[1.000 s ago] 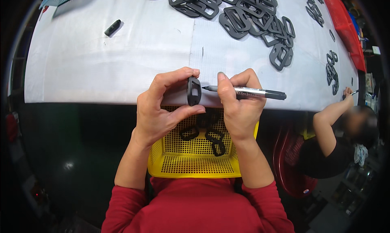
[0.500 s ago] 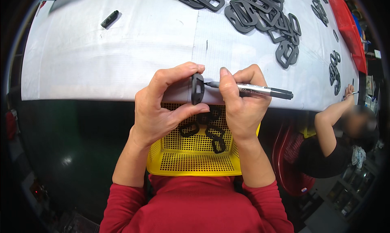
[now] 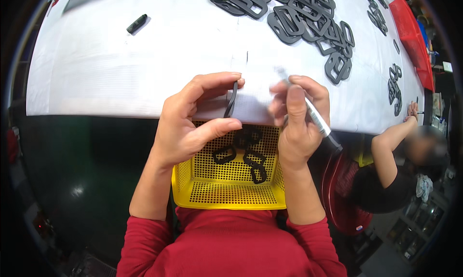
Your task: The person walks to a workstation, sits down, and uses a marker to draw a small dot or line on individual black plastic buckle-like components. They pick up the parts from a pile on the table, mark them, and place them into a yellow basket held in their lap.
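My left hand [image 3: 185, 115] pinches a black frame-like part [image 3: 232, 101] between thumb and fingertips, above the table's near edge. The part is turned nearly edge-on. My right hand [image 3: 301, 120] is closed around a grey marker pen [image 3: 316, 115], its tip end blurred by motion and pointing up and away from the part. Below and between my hands, a yellow perforated basket [image 3: 231, 204] rests in front of my body. Several similar black parts [image 3: 254, 158] lie in it.
A large pile of dark grey frame-like parts [image 3: 289, 21] covers the table's far right-centre. A black pen cap [image 3: 137, 24] lies at far left. Red trays [image 3: 410, 35] line the right edge, near smaller piles [image 3: 394, 91]. Another person's arm [image 3: 388, 146] reaches in at right.
My right hand has drawn the marker away from the part and tilted its tip upward. My left hand has turned the part so its thin edge shows.
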Tool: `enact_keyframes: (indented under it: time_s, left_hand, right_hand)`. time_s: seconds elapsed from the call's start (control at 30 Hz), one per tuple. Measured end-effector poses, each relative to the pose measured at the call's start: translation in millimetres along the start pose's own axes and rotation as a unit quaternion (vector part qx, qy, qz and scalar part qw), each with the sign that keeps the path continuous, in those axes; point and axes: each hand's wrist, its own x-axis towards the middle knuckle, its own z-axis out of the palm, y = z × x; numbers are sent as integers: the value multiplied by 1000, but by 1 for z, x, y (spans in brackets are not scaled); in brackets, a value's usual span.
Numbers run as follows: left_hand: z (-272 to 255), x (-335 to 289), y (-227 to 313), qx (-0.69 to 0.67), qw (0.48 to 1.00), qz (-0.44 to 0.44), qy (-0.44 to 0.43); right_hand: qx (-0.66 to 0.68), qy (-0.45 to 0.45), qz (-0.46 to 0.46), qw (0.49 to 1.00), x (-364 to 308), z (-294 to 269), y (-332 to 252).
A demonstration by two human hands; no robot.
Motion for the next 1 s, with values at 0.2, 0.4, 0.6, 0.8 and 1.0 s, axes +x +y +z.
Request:
enact_keyframes:
  time_s: [0.2, 0.4, 0.6, 0.8, 1.0]
  left_hand:
    - [-11, 11, 14, -279, 938, -158, -131]
    - [-2, 13, 15, -233, 972, -5, -31]
    - [12, 9, 7, -68, 990, 122, 21]
    - [9, 0, 6, -41, 997, 19, 54]
    - [7, -6, -8, 4, 1000, 18, 20]
  right_hand:
    - [-140, -271, -204, 930, 17, -7, -14]
    - [94, -96, 111, 985, 14, -5, -19]
    - [196, -96, 260, 941, 6, 4, -13]
    - [-100, -34, 70, 992, 3, -5, -4]
    - [-94, -14, 61, 994, 1, 3, -3]
